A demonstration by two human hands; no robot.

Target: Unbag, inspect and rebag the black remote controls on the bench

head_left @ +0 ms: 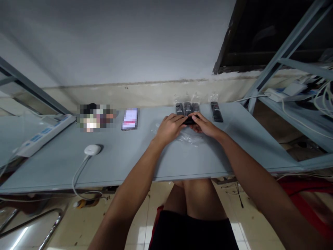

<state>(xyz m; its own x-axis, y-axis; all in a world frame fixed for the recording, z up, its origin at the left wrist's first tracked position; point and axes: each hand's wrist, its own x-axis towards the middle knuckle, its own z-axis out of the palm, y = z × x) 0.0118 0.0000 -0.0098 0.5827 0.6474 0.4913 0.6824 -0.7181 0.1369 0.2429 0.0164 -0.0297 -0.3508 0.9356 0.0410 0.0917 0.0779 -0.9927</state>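
Observation:
Both hands hold a dark, slim black device (191, 120) above the shelf-like table; its exact kind is hidden by the fingers. My left hand (170, 127) grips its left end, and my right hand (205, 124) has its right end, thumb on top. Under and between the hands lies a crumpled clear plastic bag (189, 138). Just behind them, several black devices (187, 108) in clear bags lie side by side. One more bagged black device (216, 111) rests apart, to the right of my right hand.
A phone with a lit screen (129, 119) and a blurred pile (96, 117) are on the left of the table (125, 163). Nearer lies a white rounded device (92, 150) with a cable. A power strip (47, 135) runs along the left edge. Metal posts (281, 52) and cables flank the table.

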